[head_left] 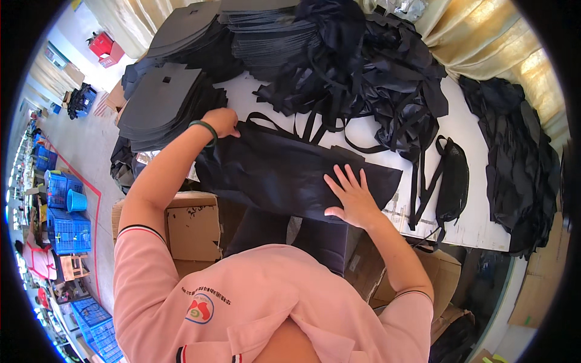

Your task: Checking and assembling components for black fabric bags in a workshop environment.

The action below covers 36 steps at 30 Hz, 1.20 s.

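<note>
A black cloth bag point(272, 169) lies across the near edge of the white table, part of it hanging over the edge towards me. At its upper left corner my left hand point(221, 124) is closed, pinching the cloth between thumb and fingers. My right hand point(352, 196) rests flat on the bag's right part, fingers spread. Narrow black straps point(308, 127) loop out just beyond its far edge. Close by on the left is a stack of dark grey panels point(158, 106) with rounded ends, each with a small square hole.
A big heap of black cloth and straps point(393, 78) covers the table's far middle. More grey panels point(269, 45) are stacked at the back. A small black pouch point(452, 181) lies right, near hanging black cloth point(514, 163). Cardboard boxes point(192, 230) stand below; blue crates point(69, 230) at far left.
</note>
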### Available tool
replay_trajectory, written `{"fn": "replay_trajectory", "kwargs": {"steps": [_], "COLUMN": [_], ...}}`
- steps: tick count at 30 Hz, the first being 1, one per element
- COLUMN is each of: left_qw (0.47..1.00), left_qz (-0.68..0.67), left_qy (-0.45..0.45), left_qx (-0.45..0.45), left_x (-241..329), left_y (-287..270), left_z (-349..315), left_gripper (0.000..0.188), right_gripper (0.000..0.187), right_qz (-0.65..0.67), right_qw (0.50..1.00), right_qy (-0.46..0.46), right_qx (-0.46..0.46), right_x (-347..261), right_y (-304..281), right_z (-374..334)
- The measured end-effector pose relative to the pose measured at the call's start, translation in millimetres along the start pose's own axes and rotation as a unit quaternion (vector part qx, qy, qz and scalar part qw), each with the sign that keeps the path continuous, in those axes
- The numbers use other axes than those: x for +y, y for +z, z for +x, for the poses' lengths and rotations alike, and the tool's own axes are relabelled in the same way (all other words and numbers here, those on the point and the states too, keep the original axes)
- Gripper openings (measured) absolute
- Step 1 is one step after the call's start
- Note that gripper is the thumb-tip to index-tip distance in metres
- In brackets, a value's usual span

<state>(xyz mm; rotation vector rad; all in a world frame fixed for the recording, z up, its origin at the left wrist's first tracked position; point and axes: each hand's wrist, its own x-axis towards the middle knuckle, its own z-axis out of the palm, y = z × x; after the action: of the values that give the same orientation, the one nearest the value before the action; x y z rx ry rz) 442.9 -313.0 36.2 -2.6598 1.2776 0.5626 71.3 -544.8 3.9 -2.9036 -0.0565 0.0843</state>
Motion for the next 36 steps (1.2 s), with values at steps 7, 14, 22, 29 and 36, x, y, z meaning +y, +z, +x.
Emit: {"fn": "replay_trajectory", "kwargs": {"steps": [7,14,22,29,36], "left_qw": [0.999,0.989,0.969,0.97,0.928], "left_qz": [-0.004,-0.084,-0.182,-0.238,-0.206], "left_qy": [0.025,-0.074,-0.072,0.032,0.176], "left_qx": [-0.027,-0.096,-0.151,-0.027,0.254], "left_x": [-24.7,-7.2,-32.1,32.3,90.9], "left_y": [-32.7,-127.5,-142.5,-135.9,-104.2], "left_z": [1.2,-79.5,-125.5,-131.1,-129.3], "left_gripper": [0.016,0.013,0.043,0.057,0.051], "right_gripper": [0.084,0.086,0.089,0.067,0.037], "right_qz": [0.006,0.017,0.02,0.262,0.655], "right_qw": [1.0,0.999,0.998,0.947,0.734], "right_qy": [0.014,0.021,0.02,-0.059,-0.1], "right_qx": [-0.018,-0.027,-0.053,0.179,0.147], "right_x": [3.8,5.1,3.8,-24.5,-93.5], "right_y": [14.0,11.2,5.6,-72.2,-78.8], "right_z": [-5.4,-8.8,-4.7,57.4,139.5]}}
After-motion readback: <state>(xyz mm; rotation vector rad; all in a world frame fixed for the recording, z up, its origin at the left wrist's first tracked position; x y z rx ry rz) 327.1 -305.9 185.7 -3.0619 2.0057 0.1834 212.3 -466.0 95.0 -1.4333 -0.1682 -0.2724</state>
